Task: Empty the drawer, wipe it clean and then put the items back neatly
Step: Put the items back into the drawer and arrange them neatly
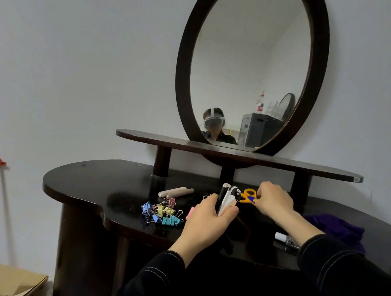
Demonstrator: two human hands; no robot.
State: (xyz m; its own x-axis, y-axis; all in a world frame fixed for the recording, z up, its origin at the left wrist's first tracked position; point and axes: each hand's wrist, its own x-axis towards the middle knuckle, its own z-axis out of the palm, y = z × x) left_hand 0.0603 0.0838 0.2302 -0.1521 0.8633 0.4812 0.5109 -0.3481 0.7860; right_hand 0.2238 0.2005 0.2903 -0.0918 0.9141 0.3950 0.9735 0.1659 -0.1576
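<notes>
Our left hand (206, 220) is curled around what looks like a white-and-black stapler (227, 199), thumb underneath and fingers wrapped over its far side, holding it tilted just above the dark tabletop (92, 184). Our right hand (274, 200) has its fingers bent down onto the orange scissors (247, 196) right beside the stapler, and it appears to pinch them at the handles. The drawer itself is out of view below the table edge, so we cannot tell how full it is. We judge that we are laying its contents out on the tabletop or gathering them up to go back. To do this well, we keep each piece in its own spot rather than in a heap. The stapler should go down flat, with its jaw closed, clear of the loose pile of coloured binder clips (164, 214) to the left. The scissors should be carried by the handles with the blades shut and pointing away from our other hand. We also need to mind the two wooden dowels (174, 192) behind the clips, which could roll if nudged. A purple cloth (337, 227) lies near our right forearm beside a small white-capped bottle (284, 239), and we should leave both reachable for the wiping.
</notes>
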